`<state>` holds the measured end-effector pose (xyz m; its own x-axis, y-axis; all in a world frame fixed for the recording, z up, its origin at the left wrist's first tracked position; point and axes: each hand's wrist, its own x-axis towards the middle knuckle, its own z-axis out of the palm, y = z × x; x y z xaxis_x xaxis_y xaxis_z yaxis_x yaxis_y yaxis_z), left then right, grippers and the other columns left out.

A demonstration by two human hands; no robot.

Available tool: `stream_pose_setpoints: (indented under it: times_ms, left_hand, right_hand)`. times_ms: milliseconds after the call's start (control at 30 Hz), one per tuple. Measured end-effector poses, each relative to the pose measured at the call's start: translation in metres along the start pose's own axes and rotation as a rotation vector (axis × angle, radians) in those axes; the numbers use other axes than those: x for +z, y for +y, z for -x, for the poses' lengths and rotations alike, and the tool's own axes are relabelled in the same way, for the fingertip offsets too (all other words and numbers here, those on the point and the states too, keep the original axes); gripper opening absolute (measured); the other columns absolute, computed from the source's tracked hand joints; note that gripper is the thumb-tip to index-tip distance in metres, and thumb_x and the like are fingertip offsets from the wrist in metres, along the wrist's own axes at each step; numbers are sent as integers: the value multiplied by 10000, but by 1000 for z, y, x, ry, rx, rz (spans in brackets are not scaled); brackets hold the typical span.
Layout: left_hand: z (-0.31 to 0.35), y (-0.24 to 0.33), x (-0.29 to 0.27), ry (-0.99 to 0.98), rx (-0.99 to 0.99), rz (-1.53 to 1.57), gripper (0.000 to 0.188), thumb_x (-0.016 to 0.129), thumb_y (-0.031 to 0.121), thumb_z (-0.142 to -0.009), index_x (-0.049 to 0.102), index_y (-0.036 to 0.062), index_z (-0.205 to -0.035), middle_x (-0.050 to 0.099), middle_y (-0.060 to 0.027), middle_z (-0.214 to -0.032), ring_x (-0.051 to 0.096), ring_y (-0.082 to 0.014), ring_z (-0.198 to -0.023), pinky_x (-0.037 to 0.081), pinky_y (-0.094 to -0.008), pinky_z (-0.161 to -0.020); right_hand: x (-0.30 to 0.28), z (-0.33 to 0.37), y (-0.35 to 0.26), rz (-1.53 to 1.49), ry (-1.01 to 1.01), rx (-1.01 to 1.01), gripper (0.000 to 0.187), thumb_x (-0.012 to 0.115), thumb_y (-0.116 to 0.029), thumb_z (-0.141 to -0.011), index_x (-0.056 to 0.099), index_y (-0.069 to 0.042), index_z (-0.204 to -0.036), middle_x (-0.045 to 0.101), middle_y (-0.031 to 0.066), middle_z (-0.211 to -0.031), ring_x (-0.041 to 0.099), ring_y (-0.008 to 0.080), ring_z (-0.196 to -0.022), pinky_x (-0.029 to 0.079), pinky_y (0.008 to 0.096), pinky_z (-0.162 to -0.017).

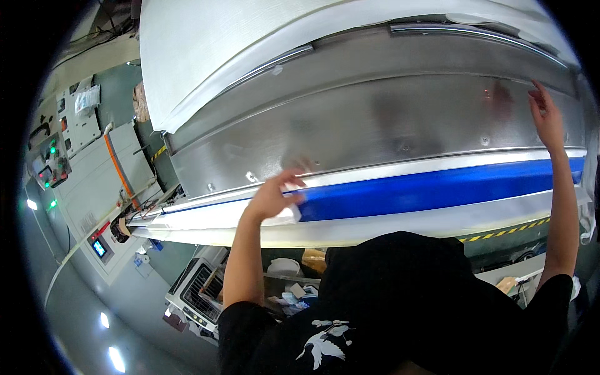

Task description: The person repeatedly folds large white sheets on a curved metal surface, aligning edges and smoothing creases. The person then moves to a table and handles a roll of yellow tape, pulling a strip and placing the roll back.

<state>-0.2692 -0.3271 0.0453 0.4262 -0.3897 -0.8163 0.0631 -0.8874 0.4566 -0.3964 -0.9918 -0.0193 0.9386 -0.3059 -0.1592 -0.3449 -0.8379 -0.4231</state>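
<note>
My left hand (274,195) is over the left end of a long, bright blue strip (400,189). Its fingers are bent but apart from the thumb, and I see nothing gripped between them. Just under that hand is a small white piece (287,216), partly hidden, lying against the blue strip's end; whether the palm touches it I cannot tell. Far to the right, my right hand (547,120) is raised in front of a shiny metal panel (350,119), its fingers stretched out and holding nothing. White bands (387,224) run along the strip's near side.
White sheeting (231,50) covers the far left, with metal bars (481,32) along its edge. Grey cabinets (94,194), an orange hose (119,167) and a small lit screen (99,248) stand at left. Below are a white bucket (284,267) and a grilled unit (199,287).
</note>
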Motion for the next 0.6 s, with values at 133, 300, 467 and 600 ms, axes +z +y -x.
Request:
stream_pose_setpoints:
  times_ms: [133, 300, 467, 600]
  left_hand:
    - [-23, -25, -14, 708, 159, 439, 360, 652, 118, -891, 561, 34, -1230, 670, -77, -1022, 611, -136, -935, 480, -279, -824]
    - [-45, 16, 17, 817, 216, -34, 384, 626, 87, -844, 549, 22, -1215, 592, -178, -1126, 590, -294, -1025, 461, -372, -876]
    - [-64, 57, 51, 765, 407, -161, 355, 621, 91, -842, 562, 36, -1188, 574, -200, -1165, 549, -384, -1085, 435, -439, -944]
    - [-66, 69, 58, 692, 408, -124, 353, 619, 89, -845, 567, 45, -1192, 573, -200, -1177, 550, -381, -1097, 439, -438, -949]
  right_hand:
    - [-5, -4, -1, 59, 87, 67, 447, 576, -142, -943, 477, -162, -1379, 672, 109, -1126, 665, 225, -992, 535, 349, -841]
    - [-12, -47, -31, -54, 320, 73, 517, 615, -119, -876, 454, -146, -1366, 680, 107, -1109, 669, 262, -981, 533, 373, -836]
    - [-47, -112, -49, 120, 540, -46, 583, 595, -94, -853, 391, -147, -1397, 671, 64, -1125, 607, 277, -1094, 454, 410, -962]
    - [-64, -151, -23, 549, 479, -190, 625, 591, -66, -806, 393, -149, -1393, 676, 46, -1066, 590, 258, -1100, 404, 435, -1026]
